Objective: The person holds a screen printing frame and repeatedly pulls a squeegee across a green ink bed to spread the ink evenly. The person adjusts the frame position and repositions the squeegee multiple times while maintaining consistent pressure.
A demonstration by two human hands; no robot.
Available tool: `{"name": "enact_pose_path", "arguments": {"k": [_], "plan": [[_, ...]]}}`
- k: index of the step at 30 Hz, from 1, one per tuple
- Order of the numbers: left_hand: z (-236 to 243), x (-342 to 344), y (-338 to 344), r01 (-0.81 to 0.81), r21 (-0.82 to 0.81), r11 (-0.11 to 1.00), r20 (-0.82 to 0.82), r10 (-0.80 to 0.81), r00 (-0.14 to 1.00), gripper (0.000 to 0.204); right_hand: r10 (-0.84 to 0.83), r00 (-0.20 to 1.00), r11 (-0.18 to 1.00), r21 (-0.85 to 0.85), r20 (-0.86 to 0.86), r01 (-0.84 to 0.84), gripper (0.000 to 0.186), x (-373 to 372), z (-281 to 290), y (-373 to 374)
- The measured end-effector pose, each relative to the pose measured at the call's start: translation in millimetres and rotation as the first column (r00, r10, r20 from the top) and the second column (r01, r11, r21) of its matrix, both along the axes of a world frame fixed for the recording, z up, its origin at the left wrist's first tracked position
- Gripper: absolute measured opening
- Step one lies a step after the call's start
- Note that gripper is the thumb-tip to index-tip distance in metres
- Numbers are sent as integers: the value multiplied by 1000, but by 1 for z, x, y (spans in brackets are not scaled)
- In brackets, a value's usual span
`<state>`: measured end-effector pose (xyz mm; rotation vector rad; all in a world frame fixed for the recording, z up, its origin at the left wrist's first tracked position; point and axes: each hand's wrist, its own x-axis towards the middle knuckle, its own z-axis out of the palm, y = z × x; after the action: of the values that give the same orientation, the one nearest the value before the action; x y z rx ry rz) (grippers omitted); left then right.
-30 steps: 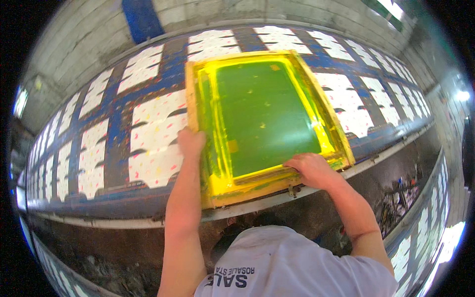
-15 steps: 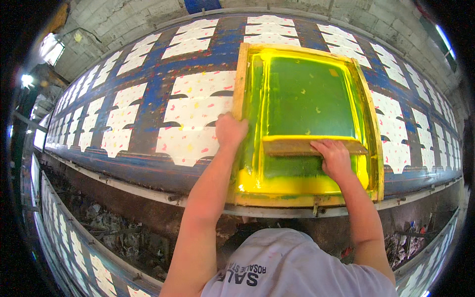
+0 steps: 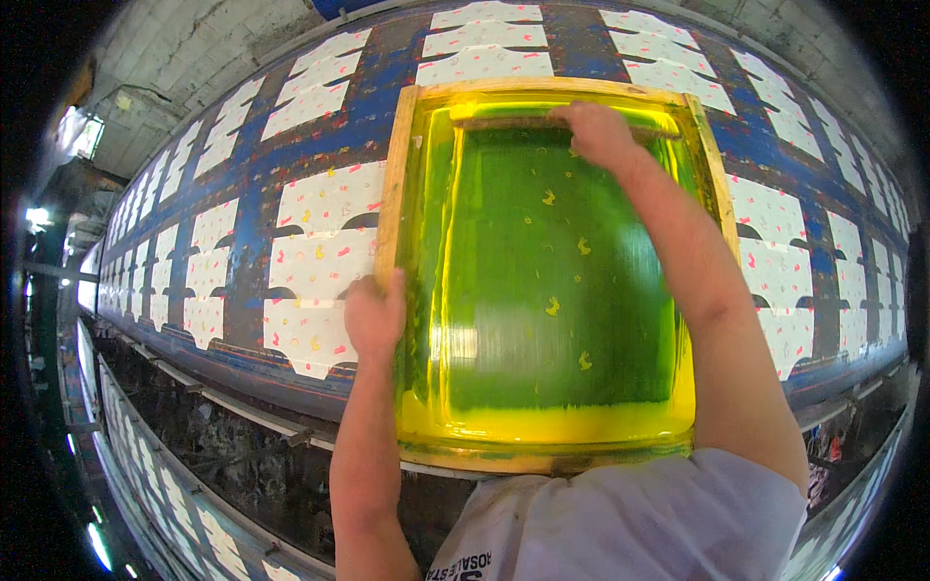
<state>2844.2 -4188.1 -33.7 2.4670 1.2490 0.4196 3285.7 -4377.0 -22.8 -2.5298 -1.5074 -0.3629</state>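
A wooden-framed printing screen point(image 3: 392, 184) lies flat on the long table in front of me. Its green mesh point(image 3: 504, 281) carries small pale motifs, and yellow ink point(image 3: 552, 424) pools along the near edge and the sides. My right hand point(image 3: 598, 136) grips a squeegee point(image 3: 509, 123) at the screen's far end; part of the squeegee is hidden under the hand and yellow ink. At the left side rail, my left hand point(image 3: 376, 315) is closed round the wood, its fingers partly out of sight.
White printed fabric pieces point(image 3: 325, 203) with pink and yellow motifs lie in rows on the dark blue-stained table point(image 3: 262, 198), left, right and beyond the screen. A rail point(image 3: 228, 399) runs along the table's near edge. Another table with fabric pieces point(image 3: 179, 499) stands at lower left.
My right hand has pushed the squeegee from the near part of the screen to its far end. My left hand stays on the left rail. The view has shifted, with the screen now more central.
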Motion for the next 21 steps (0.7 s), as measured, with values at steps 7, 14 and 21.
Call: {"name": "enact_pose_path", "arguments": {"k": [7,14,21], "plan": [[-6,3,3,27,23,999,-49,-26,998,56,-39,999,997,-61,-34,37,50,64,8,30],[-16,1,11,67,59,996,-27,-66,997,58,81,990,993,-75,-119,-91,52,52,19,16],[-6,3,7,10,9,1000,-84,-9,996,53,91,941,957,-233,-326,-173,39,-75,40,-48]]}}
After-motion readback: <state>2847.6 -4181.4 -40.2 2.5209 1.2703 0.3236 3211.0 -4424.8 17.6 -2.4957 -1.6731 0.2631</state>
